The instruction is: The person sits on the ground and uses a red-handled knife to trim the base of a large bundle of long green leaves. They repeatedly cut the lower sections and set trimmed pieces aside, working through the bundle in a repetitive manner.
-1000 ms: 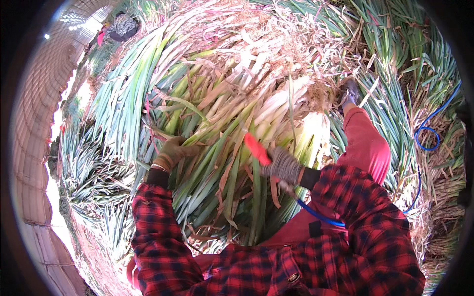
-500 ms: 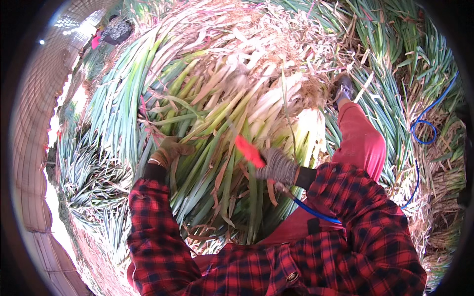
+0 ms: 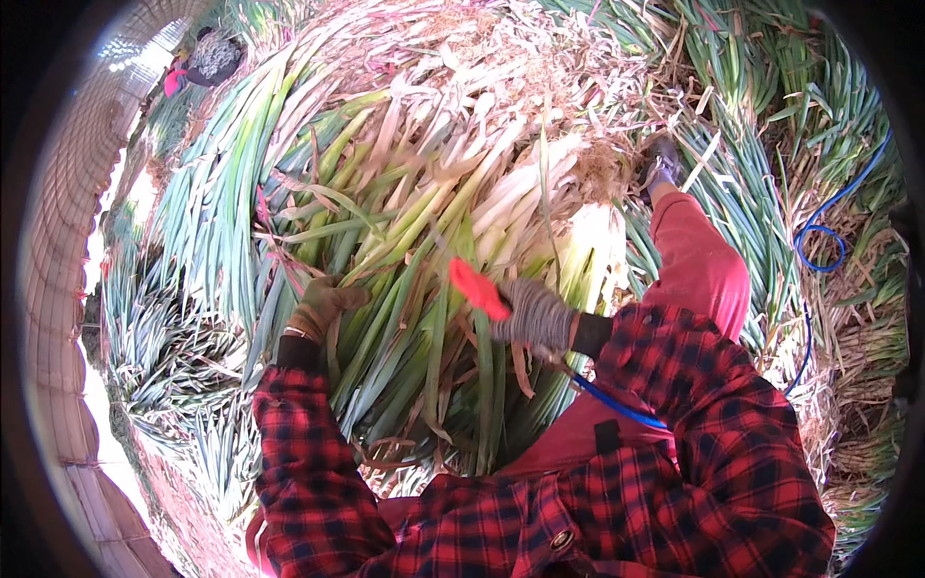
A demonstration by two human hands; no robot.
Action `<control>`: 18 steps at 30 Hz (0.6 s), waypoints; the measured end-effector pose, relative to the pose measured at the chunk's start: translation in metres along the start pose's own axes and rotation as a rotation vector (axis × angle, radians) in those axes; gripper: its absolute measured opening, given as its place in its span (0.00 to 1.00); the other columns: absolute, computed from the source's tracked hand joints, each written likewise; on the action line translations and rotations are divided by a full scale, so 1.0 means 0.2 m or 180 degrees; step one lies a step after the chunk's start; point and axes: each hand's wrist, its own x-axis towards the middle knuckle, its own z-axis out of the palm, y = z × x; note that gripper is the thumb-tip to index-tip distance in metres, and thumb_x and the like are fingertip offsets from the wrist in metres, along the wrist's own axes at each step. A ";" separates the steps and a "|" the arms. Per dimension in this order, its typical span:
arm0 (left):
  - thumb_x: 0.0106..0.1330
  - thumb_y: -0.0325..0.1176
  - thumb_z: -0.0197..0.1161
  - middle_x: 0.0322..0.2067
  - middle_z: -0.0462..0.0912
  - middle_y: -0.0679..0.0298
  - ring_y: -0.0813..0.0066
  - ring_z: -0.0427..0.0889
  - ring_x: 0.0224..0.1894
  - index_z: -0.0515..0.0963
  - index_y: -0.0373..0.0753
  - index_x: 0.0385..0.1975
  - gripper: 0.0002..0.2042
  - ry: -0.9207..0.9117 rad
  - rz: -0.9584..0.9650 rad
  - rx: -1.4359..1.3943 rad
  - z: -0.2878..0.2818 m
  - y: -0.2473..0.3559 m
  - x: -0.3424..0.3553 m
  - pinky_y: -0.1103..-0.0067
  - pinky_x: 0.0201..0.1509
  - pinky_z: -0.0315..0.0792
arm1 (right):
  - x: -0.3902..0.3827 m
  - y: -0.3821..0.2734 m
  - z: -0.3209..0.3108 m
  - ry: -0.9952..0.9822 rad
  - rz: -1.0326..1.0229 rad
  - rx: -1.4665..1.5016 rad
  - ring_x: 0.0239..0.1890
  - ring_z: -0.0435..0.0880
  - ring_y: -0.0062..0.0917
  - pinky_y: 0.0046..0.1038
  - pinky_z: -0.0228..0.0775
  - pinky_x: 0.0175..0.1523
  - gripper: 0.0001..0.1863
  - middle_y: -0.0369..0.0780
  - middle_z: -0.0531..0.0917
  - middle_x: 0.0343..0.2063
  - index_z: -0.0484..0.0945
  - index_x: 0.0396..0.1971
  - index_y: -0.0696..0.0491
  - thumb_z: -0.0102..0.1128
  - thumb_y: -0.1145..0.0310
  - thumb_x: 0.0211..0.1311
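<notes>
Brownish wall [image 3: 58,318] at left — bright light [image 3: 99,414] along its edge.

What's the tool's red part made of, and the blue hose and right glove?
The red part looks like smooth plastic: bright, even colour. The blue hose could be rubber or plastic, slightly shiny, bending smoothly. The right glove seems matte knitted fabric, with fine ridges showing.

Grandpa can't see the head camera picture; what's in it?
A gloved right hand holds a red tool with a blue hose over a pile of onion-like plants, while the gloved left hand touches their leaves.
</notes>
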 end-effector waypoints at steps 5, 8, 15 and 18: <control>0.48 0.32 0.75 0.30 0.82 0.67 0.77 0.78 0.29 0.80 0.27 0.40 0.21 0.0151 -0.0004 0.0293 0.03 0.05 -0.04 0.81 0.37 0.72 | 0.05 -0.01 -0.08 -0.0224 0.0565 0.0161 0.23 0.82 0.37 0.36 0.73 0.32 0.21 0.49 0.79 0.18 0.78 0.24 0.59 0.68 0.54 0.42; 0.48 0.32 0.75 0.31 0.82 0.65 0.76 0.79 0.31 0.79 0.26 0.42 0.22 0.0075 0.0023 -0.0177 0.01 0.00 -0.03 0.81 0.39 0.72 | 0.01 -0.04 0.04 -0.0405 0.0212 -0.0216 0.22 0.81 0.31 0.33 0.73 0.31 0.21 0.47 0.79 0.17 0.79 0.25 0.60 0.69 0.55 0.42; 0.48 0.31 0.75 0.35 0.83 0.62 0.75 0.80 0.35 0.78 0.24 0.45 0.25 0.0026 -0.0015 -0.0167 0.02 0.00 -0.03 0.81 0.43 0.73 | 0.32 0.19 -0.21 0.0541 0.0770 0.0009 0.22 0.81 0.29 0.34 0.72 0.31 0.25 0.47 0.79 0.17 0.80 0.26 0.64 0.74 0.53 0.41; 0.49 0.31 0.74 0.36 0.83 0.62 0.75 0.80 0.36 0.77 0.24 0.46 0.25 0.0024 -0.0050 -0.0163 0.01 -0.02 -0.03 0.81 0.45 0.73 | 0.41 0.14 -0.32 0.0627 0.1318 0.0005 0.22 0.79 0.28 0.33 0.72 0.33 0.25 0.47 0.79 0.18 0.80 0.27 0.64 0.73 0.54 0.42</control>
